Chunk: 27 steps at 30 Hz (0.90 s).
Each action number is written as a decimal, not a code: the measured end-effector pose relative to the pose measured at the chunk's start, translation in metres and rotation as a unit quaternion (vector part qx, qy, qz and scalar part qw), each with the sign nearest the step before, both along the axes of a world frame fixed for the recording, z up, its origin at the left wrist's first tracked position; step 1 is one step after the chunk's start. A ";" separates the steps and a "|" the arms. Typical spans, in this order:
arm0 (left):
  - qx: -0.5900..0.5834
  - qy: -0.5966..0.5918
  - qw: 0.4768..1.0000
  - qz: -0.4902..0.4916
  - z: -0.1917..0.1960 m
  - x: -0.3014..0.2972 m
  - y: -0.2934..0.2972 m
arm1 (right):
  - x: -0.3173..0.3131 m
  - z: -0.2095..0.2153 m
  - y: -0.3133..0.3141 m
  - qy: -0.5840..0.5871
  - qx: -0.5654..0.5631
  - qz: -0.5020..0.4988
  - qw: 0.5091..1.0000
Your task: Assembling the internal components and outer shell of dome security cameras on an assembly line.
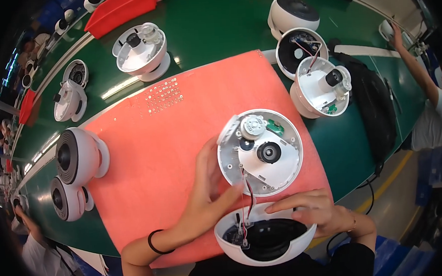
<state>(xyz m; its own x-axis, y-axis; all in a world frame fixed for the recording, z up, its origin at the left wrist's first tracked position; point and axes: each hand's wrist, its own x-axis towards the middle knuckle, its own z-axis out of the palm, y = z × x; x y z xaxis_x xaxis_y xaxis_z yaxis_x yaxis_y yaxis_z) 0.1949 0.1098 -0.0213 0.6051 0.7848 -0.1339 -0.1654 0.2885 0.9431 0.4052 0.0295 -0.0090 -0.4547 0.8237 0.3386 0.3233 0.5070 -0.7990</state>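
Your L hand [209,189] is part-open along the L side of the round white plastic camera shell [276,172], fingers partly hidden at its rim, thumb out twd the thin red-and-black wires [250,189]; can't tell how firm the grip is. Your R hand [316,210] has bent fingers holding the R rim of the curved white front cover w/ black window [270,241], index stretched out.

Shell's over the R part of the pink rectangular mat [151,162], open side & black lens up; round, so long axis can't be told. Cover's nearer you, inside up, long axis L-R, wires linking both.

Shell's R rim is near the mat's R edge; cover reaches past the near edge. Widest mat stretch: L of your L hand, up to small metallic pieces [165,96] in rows. Two white camera units w/ ringed black fronts [83,156] line the L edge.
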 end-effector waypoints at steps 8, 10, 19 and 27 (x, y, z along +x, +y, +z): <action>-0.050 0.059 0.996 -0.043 0.023 -0.031 0.020 | 0.017 0.057 0.001 0.062 -0.225 0.043 0.971; -0.020 0.133 0.977 -0.167 0.032 -0.045 0.021 | 0.016 0.063 -0.006 0.063 -0.339 -0.015 0.938; 0.457 0.260 0.841 -0.127 0.012 -0.080 -0.041 | 0.001 0.045 -0.007 0.151 -0.493 -0.010 0.857; 0.435 0.215 0.851 -0.201 -0.014 -0.088 -0.028 | -0.020 0.038 0.001 0.154 -0.446 0.029 0.881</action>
<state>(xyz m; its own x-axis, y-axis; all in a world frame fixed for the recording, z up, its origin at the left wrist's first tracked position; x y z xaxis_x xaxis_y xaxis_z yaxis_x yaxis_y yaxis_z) 0.1067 0.0817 -0.0356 0.8899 0.4411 0.1160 0.1955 -0.5986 0.7768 0.3852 0.0301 0.0292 -0.5048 0.8032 -0.3164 0.0160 -0.3578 -0.9337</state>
